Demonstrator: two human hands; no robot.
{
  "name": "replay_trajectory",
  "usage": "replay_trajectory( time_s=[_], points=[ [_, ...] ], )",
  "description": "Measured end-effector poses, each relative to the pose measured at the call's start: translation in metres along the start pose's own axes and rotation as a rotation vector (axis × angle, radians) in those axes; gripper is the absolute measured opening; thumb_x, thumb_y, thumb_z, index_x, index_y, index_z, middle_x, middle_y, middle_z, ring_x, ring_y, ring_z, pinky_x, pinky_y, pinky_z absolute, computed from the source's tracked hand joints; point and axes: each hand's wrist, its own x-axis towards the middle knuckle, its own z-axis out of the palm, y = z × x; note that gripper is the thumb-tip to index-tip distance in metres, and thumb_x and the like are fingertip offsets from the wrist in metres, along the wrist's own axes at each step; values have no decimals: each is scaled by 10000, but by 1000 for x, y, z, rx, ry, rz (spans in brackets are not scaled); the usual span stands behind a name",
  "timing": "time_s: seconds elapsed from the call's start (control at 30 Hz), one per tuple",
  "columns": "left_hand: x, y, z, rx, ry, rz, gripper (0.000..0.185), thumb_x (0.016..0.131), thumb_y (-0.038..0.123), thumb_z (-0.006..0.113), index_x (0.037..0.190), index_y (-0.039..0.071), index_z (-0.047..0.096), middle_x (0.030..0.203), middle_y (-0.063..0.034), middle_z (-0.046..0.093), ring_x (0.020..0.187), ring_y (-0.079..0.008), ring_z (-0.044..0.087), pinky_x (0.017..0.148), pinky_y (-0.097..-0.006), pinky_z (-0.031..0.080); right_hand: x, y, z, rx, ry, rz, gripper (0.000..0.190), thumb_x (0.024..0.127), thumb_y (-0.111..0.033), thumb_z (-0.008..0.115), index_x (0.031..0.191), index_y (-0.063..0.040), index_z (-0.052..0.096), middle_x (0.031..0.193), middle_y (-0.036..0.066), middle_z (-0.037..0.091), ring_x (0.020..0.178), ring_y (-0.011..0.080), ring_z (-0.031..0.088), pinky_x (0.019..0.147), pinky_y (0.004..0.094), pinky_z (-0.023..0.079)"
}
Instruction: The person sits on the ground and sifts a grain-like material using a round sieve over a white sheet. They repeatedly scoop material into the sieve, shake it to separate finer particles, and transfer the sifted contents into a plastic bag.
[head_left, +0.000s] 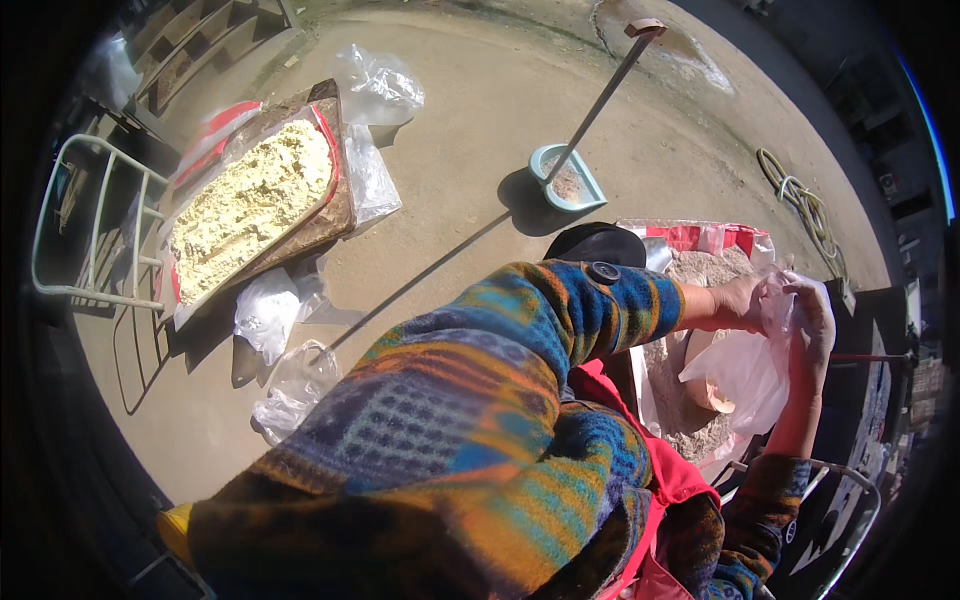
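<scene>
My left hand (739, 301) and my right hand (811, 309) are close together at the right, both gripping the bunched top of a thin translucent plastic bag (750, 375). The bag hangs loosely below them, over a heap of pinkish-brown meal (682, 427) in a container lined with red and white sheeting (675, 238). A pale rounded bowl or scoop (699, 352) sits in the meal, partly covered by the bag. A metal scoop (658, 253) rests at the meal's upper left edge. Some fingers are hidden by the plastic.
A long-handled light-blue dustpan (592, 180) stands on the concrete. To the left, a metal-railed cart (97, 225) carries a tray of pale yellow crumbly meal (247, 202), with plastic bags (268, 311) around it. A coiled hose (802, 202) lies at the upper right; steps (202, 37) rise upper left.
</scene>
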Motion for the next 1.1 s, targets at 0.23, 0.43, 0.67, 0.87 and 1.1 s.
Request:
replay_trajectory(
  time_s=[0.23, 0.43, 0.67, 0.87, 1.1],
  points=[
    [-36, 97, -69, 31, 234, 336, 107, 866, 97, 604, 948, 52, 654, 952, -92, 678, 896, -131, 618, 787, -295, 487, 49, -61, 74, -279, -67, -279, 334, 888, -28, 560, 1220, -54, 593, 1208, 107, 626, 1135, 224, 583, 982, 340, 440],
    [-150, 166, -201, 455, 759, 359, 173, 772, 61, 598, 901, -25, 677, 817, -83, 701, 733, -152, 639, 710, -299, 511, 60, -52, 67, -516, -9, -386, 365, 909, -90, 585, 1273, -65, 570, 1267, 116, 601, 1174, 248, 572, 974, 389, 463],
    [-411, 160, -297, 180, 1384, -140, 297, 866, 137, 579, 1144, 35, 562, 998, -62, 640, 841, -189, 644, 708, -345, 549, 53, 44, 32, -30, -16, 107, 248, 955, -63, 543, 1183, 1, 615, 1103, 54, 651, 1029, 143, 607, 936, 272, 451],
    [-671, 141, -320, 309, 1916, -666, 267, 912, 204, 528, 1126, 61, 598, 941, -99, 657, 855, -256, 664, 692, -402, 550, 12, 97, 11, -128, -31, 252, 286, 960, -99, 540, 1221, 11, 583, 1118, 76, 638, 1039, 145, 602, 935, 278, 455],
    [-608, 163, -281, 1170, 2207, -1301, 713, 856, 386, 610, 1404, 22, 334, 1445, -251, 320, 1301, -393, 370, 1070, -468, 296, -79, 119, -17, 16, 332, 508, 290, 951, -107, 561, 1218, -1, 598, 1107, 61, 658, 1000, 103, 613, 821, 216, 462]
  ],
)
